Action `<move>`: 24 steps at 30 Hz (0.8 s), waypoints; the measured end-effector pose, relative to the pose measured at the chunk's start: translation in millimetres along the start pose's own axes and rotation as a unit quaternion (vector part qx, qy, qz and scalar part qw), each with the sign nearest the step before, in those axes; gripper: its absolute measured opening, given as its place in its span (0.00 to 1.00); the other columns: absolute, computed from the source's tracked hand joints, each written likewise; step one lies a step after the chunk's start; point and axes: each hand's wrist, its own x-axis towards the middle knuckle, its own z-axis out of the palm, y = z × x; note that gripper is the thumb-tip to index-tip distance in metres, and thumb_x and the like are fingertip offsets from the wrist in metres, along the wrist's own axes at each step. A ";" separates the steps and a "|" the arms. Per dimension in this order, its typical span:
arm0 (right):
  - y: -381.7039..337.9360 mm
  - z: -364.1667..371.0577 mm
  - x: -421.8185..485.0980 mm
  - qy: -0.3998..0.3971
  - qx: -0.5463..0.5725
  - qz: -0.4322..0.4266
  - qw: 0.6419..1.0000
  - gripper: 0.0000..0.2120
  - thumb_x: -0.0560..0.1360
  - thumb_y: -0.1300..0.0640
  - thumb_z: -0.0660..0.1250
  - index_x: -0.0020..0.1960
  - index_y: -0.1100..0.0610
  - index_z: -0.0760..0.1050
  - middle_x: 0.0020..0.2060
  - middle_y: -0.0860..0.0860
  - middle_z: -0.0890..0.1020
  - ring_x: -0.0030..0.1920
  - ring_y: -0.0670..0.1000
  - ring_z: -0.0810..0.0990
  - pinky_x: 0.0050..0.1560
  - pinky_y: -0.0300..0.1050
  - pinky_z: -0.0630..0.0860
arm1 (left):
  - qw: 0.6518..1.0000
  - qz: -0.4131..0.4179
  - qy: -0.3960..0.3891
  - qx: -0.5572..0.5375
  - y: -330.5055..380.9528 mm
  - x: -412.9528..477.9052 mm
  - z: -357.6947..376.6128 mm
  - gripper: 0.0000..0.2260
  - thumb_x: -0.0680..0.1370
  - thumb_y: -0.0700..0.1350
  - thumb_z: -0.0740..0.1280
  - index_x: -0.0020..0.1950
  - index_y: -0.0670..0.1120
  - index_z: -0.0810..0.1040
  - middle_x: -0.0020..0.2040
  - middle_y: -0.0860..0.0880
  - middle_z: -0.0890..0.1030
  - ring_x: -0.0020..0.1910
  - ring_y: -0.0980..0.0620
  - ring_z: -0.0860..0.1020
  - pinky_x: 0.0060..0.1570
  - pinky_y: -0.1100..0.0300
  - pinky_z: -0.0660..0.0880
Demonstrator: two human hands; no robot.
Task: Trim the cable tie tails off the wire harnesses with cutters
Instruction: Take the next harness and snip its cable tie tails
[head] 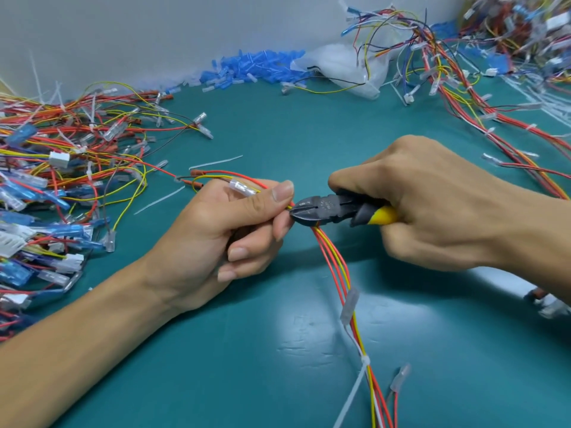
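Note:
My left hand (pixel 228 223) pinches a red-and-yellow wire harness (pixel 335 261) between thumb and fingers at the middle of the green table. My right hand (pixel 432 202) grips the yellow-and-grey handles of the cutters (pixel 327 210). The dark jaws sit closed against the harness right beside my left thumb tip. Below the cutters the harness runs toward the bottom edge, past a clear sleeve (pixel 349 305) to a white cable tie (pixel 365 361) with a long uncut tail (pixel 350 396) pointing down-left.
A heap of harnesses (pixel 61 180) with blue and clear connectors lies at the left. More harnesses (pixel 494 88) pile up at the back right. Blue sleeves (pixel 256 67) and a plastic bag (pixel 346 69) lie against the wall. Cut tie tails (pixel 216 162) rest on the mat.

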 end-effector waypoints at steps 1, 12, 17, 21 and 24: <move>-0.4 -0.1 0.0 -0.004 0.011 0.007 1.000 0.11 0.56 0.59 0.56 0.36 0.51 0.57 0.27 0.55 0.64 0.33 0.62 0.64 0.30 0.57 0.63 | 1.000 0.001 0.000 0.000 0.0 -0.2 -0.6 0.15 0.78 0.49 0.65 0.34 0.43 0.76 0.19 0.54 0.64 0.16 0.58 0.57 0.25 0.52 0.40; 2.7 1.7 1.3 0.065 0.106 0.060 0.990 0.08 0.65 0.61 0.57 0.35 0.50 0.59 0.30 0.57 0.59 0.35 0.58 0.56 0.30 0.50 0.56 | 0.999 0.033 0.023 -0.021 -1.2 1.0 0.0 0.16 0.81 0.47 0.63 0.35 0.41 0.77 0.20 0.51 0.67 0.16 0.56 0.58 0.24 0.56 0.47; -3.7 -3.5 0.2 0.073 0.165 0.071 0.981 0.08 0.63 0.62 0.56 0.34 0.51 0.59 0.31 0.55 0.59 0.34 0.49 0.54 0.31 0.48 0.54 | 0.998 0.032 0.043 -0.023 -0.6 0.4 2.1 0.17 0.81 0.47 0.63 0.35 0.41 0.78 0.20 0.49 0.69 0.15 0.56 0.59 0.24 0.56 0.47; -6.4 -3.1 0.5 0.085 0.209 0.074 0.971 0.11 0.60 0.65 0.55 0.35 0.51 0.59 0.32 0.54 0.59 0.34 0.48 0.54 0.31 0.45 0.51 | 0.987 0.029 0.108 -0.115 3.4 5.6 0.6 0.15 0.82 0.47 0.63 0.37 0.43 0.75 0.23 0.51 0.67 0.15 0.58 0.60 0.19 0.62 0.54; -8.0 -1.7 0.3 0.086 0.227 0.074 0.967 0.12 0.61 0.65 0.56 0.35 0.48 0.60 0.30 0.47 0.59 0.33 0.46 0.55 0.31 0.41 0.51 | 0.969 0.042 0.165 -0.177 3.3 11.2 -2.8 0.15 0.81 0.48 0.63 0.37 0.43 0.75 0.26 0.51 0.67 0.17 0.57 0.63 0.19 0.67 0.61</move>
